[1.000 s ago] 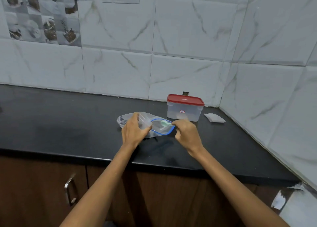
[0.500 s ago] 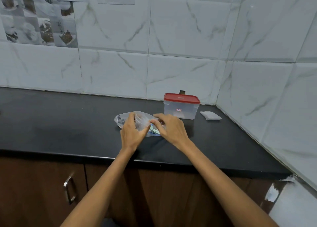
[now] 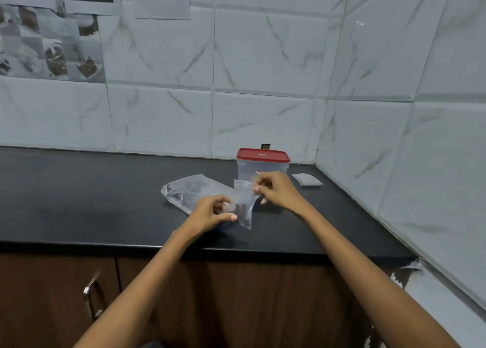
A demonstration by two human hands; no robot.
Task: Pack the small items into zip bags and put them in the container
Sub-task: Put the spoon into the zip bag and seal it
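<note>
Your black countertop (image 3: pixel 79 203) carries everything. The container (image 3: pixel 262 167) stands at twelve o'clock from your hands, red lid (image 3: pixel 263 155) on, so I judge it must come off before anything goes in. A larger clear bag (image 3: pixel 189 191) lies at ten o'clock, and a small white packet (image 3: pixel 306 180) sits at two o'clock, out of the way. You hold the small zip bag (image 3: pixel 244 203) lifted between both hands: your left hand (image 3: pixel 210 213) pinches its lower edge, your right hand (image 3: pixel 278 190) pinches its upper edge, probably to steady it. Dark small items (image 3: pixel 240 211) show inside.
</note>
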